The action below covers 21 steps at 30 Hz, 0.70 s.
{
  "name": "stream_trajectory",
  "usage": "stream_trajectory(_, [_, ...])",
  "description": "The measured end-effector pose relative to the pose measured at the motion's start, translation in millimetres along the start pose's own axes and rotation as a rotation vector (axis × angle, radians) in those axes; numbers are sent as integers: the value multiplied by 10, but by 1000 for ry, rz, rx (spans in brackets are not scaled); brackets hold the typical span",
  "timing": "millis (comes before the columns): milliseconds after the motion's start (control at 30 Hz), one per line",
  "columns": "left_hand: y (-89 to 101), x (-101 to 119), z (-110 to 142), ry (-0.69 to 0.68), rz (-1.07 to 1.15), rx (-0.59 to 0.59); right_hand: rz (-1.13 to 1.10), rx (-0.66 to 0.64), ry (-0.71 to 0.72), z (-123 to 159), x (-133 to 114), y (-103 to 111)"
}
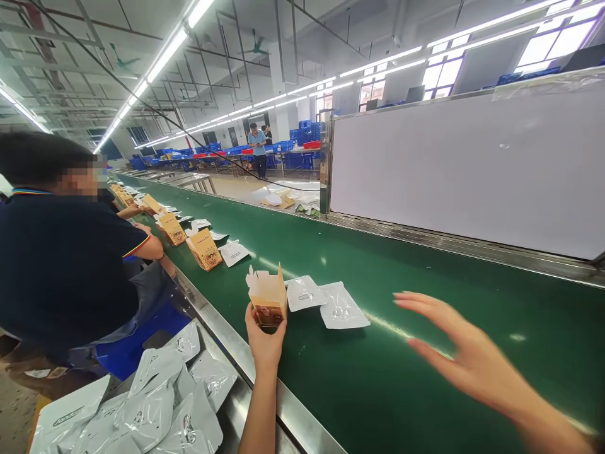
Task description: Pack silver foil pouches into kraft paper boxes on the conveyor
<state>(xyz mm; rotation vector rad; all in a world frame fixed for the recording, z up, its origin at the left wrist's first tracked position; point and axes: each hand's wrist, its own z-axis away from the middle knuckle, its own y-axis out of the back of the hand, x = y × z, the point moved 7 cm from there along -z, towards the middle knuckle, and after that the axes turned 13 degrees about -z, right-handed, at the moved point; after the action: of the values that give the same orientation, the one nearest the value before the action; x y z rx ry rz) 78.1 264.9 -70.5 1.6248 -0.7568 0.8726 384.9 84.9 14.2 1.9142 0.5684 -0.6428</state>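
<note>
My left hand (265,340) grips the lower end of a small orange carton (267,298) with its top flaps open, standing on the green conveyor belt (425,391). Just right of the carton lie two white sealed pouches (326,301) flat on the belt. My right hand (454,350) hovers above the belt to the right of the pouches, fingers stretched out and spread, holding nothing and slightly blurred.
A pile of white pouches (155,403) lies at the lower left, beside the belt's steel rim (227,343). A seated co-worker in a dark shirt (61,265) works at the left. More orange cartons (204,249) and pouches stand farther up the belt. A white panel (467,170) borders the far side.
</note>
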Motion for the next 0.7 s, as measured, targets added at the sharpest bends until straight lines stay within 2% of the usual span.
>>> stream_trajectory(67, [22,-36,75,15,-49,-24,-62,-304,-128,-317,171,-510])
stream_trajectory(133, [54,-25,121,-16,-84,-21,-65,-465,-238,-557,391,-873])
stream_trajectory(233, [42,50,105,-92,-44,-41,-58,-492,-247,-752,612,-1099])
stream_trajectory(300, [-73,85,72,-91,35,-159,-57,-455,-204,-740,652,-1114])
stream_trajectory(367, [-198,114,75,-73,96,-268,-46,-375,-158,-649,635,-1060])
stream_trajectory(433, [-248,156,130,-82,112,-275,-19,-274,-136,-522,618,-963])
stream_trajectory(533, [-172,220,316,-93,103,-156,58,-70,-179,-349,634,-681])
stream_trajectory(600, [-89,267,478,-94,66,-89,92,135,-236,-261,577,-368])
stream_trajectory(667, [-8,340,624,-131,-6,-30,35,376,-232,-184,347,-31])
stream_trajectory(700, [23,388,684,-169,-45,-3,-6,494,-178,-150,149,113])
